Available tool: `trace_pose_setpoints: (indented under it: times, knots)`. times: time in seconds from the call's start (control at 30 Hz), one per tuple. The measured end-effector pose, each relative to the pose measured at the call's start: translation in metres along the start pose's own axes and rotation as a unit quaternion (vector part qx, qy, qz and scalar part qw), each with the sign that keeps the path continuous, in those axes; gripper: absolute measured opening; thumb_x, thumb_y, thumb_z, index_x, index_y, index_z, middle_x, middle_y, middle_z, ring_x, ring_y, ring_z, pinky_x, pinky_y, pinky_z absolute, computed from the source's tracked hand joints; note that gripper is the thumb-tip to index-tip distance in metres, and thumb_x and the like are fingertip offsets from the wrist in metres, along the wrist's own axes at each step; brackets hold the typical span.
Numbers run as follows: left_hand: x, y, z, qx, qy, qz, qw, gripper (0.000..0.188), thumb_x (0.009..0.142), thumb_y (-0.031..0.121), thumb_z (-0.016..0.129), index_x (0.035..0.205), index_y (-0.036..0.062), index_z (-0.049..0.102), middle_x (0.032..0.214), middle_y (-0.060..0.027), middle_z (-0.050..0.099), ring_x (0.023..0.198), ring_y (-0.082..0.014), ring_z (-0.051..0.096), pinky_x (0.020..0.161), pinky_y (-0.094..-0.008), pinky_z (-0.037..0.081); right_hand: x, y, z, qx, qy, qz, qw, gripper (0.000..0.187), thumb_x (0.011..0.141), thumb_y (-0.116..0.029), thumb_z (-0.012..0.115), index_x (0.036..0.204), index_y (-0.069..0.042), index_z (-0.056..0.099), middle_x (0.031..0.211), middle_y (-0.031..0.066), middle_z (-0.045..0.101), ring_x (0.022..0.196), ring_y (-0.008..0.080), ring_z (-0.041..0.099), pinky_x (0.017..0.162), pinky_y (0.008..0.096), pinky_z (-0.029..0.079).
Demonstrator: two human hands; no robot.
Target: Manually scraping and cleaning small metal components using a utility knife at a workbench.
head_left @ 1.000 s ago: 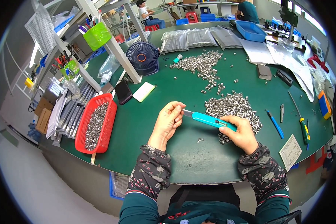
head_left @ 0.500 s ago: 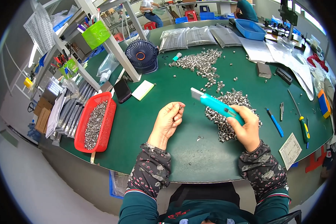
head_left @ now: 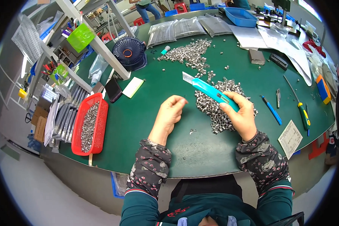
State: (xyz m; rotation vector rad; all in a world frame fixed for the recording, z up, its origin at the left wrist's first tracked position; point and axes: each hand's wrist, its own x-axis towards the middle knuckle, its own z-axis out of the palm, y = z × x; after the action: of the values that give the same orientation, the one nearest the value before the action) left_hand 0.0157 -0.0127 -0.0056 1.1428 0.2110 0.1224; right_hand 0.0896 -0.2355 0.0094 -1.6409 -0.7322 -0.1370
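My right hand (head_left: 242, 116) is wrapped round a teal utility knife (head_left: 211, 91). Its bare blade points up and to the left, held above a pile of short metal rings (head_left: 223, 123) on the green table. To the left of that pile, my left hand (head_left: 168, 117) is raised with thumb and forefinger pinched together. A small metal ring showed in this pinch a moment ago; the fingers now hide it. The blade and the left fingertips are apart. Several tiny scraps (head_left: 192, 131) lie on the table between my hands.
A red basket (head_left: 104, 126) of small metal parts stands at left, near a phone (head_left: 113, 89) and a fan (head_left: 128, 52). More rings (head_left: 192, 51) are heaped farther back. At right lie a blue pen-like tool (head_left: 271, 110), a screwdriver (head_left: 303, 116) and a paper slip (head_left: 290, 139).
The whole view has shifted, so the table appears farther left and higher. My left hand has come nearer the ring pile, its ring now out of sight. The knife has risen slightly.
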Motion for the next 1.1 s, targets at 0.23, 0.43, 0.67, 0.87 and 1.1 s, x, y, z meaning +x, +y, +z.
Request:
trace_pose_setpoints:
  times: [0.23,0.43,0.67,0.87,1.1]
  knots:
    - [0.005,-0.016,0.041,0.562,0.084,0.094,0.817,0.018,0.073,0.013,0.064,0.09,0.0073,0.065,0.068,-0.0063,0.058,0.06,-0.0155,0.055,0.058,-0.0302,0.044,-0.002,0.001,0.001,-0.008,0.008,-0.008,1.0,0.028,0.074,-0.013,0.067,0.097,0.001,0.061,0.086,0.0108,0.063,0.075,0.017,0.06,0.068,0.0278,0.047]
    - [0.003,-0.017,0.046,0.614,0.096,0.104,0.776,0.017,0.072,0.015,0.065,0.088,0.0077,0.064,0.078,-0.008,0.062,0.069,-0.0235,0.06,0.061,-0.036,0.046,-0.001,0.001,0.002,0.003,0.004,-0.005,1.0,0.027,0.073,-0.013,0.068,0.096,0.001,0.061,0.089,0.0118,0.063,0.078,0.0191,0.062,0.07,0.0288,0.047]
    - [0.004,-0.013,0.034,0.58,0.086,0.105,0.803,0.012,0.075,0.013,0.064,0.082,0.0044,0.06,0.072,-0.0051,0.058,0.061,-0.0162,0.055,0.055,-0.0312,0.045,0.0,-0.001,0.002,-0.023,-0.008,-0.014,1.0,0.028,0.072,-0.013,0.068,0.095,0.001,0.061,0.089,0.0135,0.064,0.079,0.0217,0.062,0.071,0.0297,0.048]
    - [-0.006,0.003,0.0,-0.025,0.004,0.045,0.999,0.01,0.087,0.007,0.053,0.096,0.005,0.049,0.083,-0.0063,0.055,0.051,-0.0024,0.037,0.035,-0.0131,0.024,-0.002,-0.002,0.002,-0.032,-0.037,-0.025,0.999,0.028,0.072,-0.014,0.068,0.094,0.002,0.062,0.085,0.0141,0.063,0.077,0.0236,0.063,0.069,0.0302,0.047]
    - [-0.009,0.009,-0.014,-0.101,-0.016,0.085,0.991,0.01,0.087,0.005,0.052,0.096,0.0047,0.052,0.084,-0.006,0.055,0.052,-0.0036,0.039,0.036,-0.0134,0.027,-0.005,-0.001,0.005,-0.045,-0.104,0.005,0.994,0.028,0.073,-0.016,0.068,0.094,0.0,0.062,0.078,0.0115,0.063,0.067,0.0178,0.061,0.062,0.0286,0.046]
